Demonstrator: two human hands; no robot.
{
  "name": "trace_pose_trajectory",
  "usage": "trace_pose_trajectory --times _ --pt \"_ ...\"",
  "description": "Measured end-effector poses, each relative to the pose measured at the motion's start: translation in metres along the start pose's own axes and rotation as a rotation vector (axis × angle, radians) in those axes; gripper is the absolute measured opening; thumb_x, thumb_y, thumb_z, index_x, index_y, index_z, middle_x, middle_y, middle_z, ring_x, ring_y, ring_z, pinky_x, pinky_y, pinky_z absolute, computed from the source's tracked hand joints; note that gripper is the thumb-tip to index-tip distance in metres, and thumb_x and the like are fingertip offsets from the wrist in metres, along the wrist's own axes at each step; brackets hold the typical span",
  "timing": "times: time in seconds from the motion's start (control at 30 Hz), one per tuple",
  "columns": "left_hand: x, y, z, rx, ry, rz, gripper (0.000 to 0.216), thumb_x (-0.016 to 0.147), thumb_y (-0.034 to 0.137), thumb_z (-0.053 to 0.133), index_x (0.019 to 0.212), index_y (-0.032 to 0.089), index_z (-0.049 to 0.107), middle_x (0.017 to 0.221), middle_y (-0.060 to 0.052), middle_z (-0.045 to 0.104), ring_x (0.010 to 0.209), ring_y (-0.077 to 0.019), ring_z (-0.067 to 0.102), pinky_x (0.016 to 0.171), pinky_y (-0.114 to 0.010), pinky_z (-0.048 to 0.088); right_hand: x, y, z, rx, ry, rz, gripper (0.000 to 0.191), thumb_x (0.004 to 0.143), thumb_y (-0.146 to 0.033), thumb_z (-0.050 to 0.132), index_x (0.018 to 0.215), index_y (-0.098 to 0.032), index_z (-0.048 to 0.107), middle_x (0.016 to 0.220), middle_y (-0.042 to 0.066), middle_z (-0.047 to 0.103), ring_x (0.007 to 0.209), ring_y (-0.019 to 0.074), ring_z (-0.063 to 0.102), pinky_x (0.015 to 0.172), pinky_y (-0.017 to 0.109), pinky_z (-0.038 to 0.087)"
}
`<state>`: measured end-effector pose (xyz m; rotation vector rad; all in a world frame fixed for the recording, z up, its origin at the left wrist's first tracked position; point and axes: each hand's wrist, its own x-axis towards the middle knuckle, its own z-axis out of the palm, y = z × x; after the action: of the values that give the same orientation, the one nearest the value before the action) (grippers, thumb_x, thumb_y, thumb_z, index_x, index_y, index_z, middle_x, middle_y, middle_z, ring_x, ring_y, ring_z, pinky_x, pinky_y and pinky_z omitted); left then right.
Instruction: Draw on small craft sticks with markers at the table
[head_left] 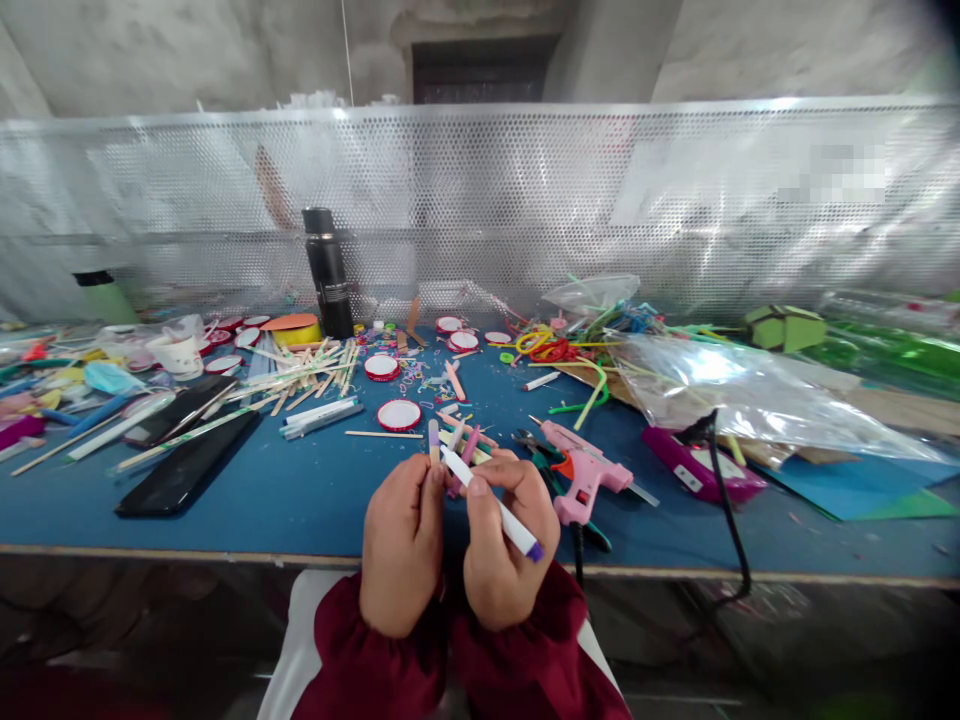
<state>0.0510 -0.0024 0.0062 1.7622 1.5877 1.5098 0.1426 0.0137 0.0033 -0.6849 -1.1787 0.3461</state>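
My left hand and my right hand are held together at the near edge of the blue table, both in dark red sleeves. The right hand grips a white marker with a purple end, its tip pointing up and left. The left hand's fingers are closed around a small bundle of coloured craft sticks, pink, purple and pale ones poking above the fingers. The marker's tip meets the sticks between the two hands.
A pink glue gun with a black cord lies just right of my hands. Black phones lie at left, with wooden sticks, red-rimmed lids, a black flask and plastic bags around. A perforated metal screen backs the table.
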Motion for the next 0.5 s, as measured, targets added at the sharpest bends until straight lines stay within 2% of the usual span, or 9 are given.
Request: trace_pose_trajectory --times 0.1,0.3,0.5 --pt "0.0000 -0.0003 0.0002 -0.006 0.003 0.004 0.035 0.107 0.037 0.037 0.079 0.021 0.052 0.074 0.000 0.056 0.069 -0.0154 0.051 0.064 -0.027 0.035 0.0000 0.0005 -0.0001 0.004 0.015 -0.008 0.009 0.093 -0.022 0.058 0.085 -0.022 0.061 0.079 0.000 0.059 0.084 0.0199 0.061 0.088 0.041 0.050" --pt "0.0003 -0.0007 0.0005 -0.032 -0.013 -0.011 0.035 0.106 0.039 0.039 0.081 0.021 0.054 0.077 0.000 0.057 0.071 -0.0157 0.051 0.066 -0.028 0.036 -0.0013 0.0016 -0.0011 -0.008 -0.044 -0.023 0.009 0.093 -0.021 0.057 0.085 -0.022 0.061 0.079 0.000 0.062 0.079 0.0189 0.061 0.092 0.045 0.049" --pt "-0.0001 -0.0006 -0.0003 -0.028 -0.015 -0.017 0.036 0.107 0.038 0.037 0.079 0.021 0.052 0.075 0.001 0.054 0.070 -0.0156 0.049 0.065 -0.028 0.034 -0.0002 0.0016 0.0000 -0.002 0.007 -0.008 0.008 0.093 -0.021 0.058 0.085 -0.023 0.060 0.078 -0.001 0.059 0.082 0.0192 0.060 0.088 0.042 0.049"
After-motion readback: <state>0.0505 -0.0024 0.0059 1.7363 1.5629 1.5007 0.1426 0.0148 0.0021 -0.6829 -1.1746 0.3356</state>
